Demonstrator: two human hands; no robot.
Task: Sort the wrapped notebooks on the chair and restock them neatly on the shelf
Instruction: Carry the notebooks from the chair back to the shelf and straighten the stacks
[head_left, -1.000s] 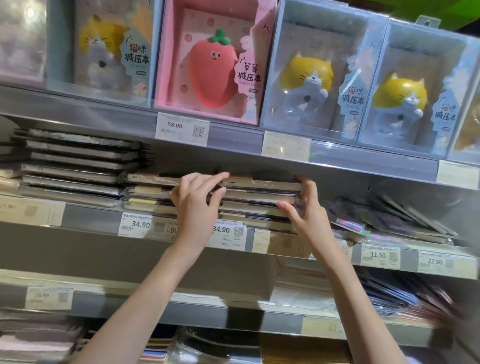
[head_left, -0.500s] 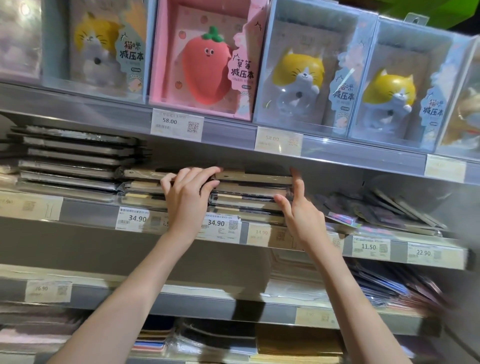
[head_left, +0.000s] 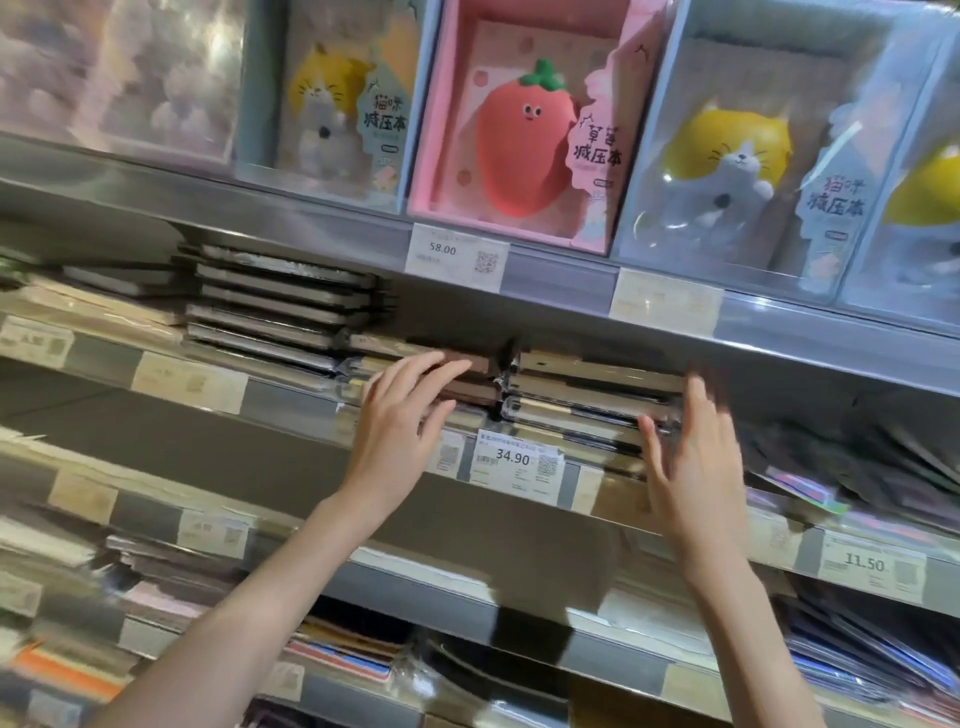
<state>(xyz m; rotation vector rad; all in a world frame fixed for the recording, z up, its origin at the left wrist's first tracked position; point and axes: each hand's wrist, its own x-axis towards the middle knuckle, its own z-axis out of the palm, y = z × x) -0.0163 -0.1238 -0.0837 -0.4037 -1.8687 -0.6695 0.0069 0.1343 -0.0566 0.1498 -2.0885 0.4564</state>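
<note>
Since half a second ago both hands have drawn slightly back from the notebooks (head_left: 587, 400) stacked on the shelf (head_left: 291, 410). The left hand (head_left: 395, 431) lies with fingers (head_left: 441, 366) straight and spread on the brown stack's front. The right hand (head_left: 696, 457) is opened flat, thumb touching the stack's right end beside the price tag (head_left: 514, 460).

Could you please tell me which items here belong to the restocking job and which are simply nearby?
Job:
- stack of plastic-wrapped brown notebooks
- left hand, right hand, steadying the stack
- grey metal shelf

Nearby:
- pink boxed strawberry notebook
- boxed yellow cat notebooks
- white 34.90 price tag
</note>
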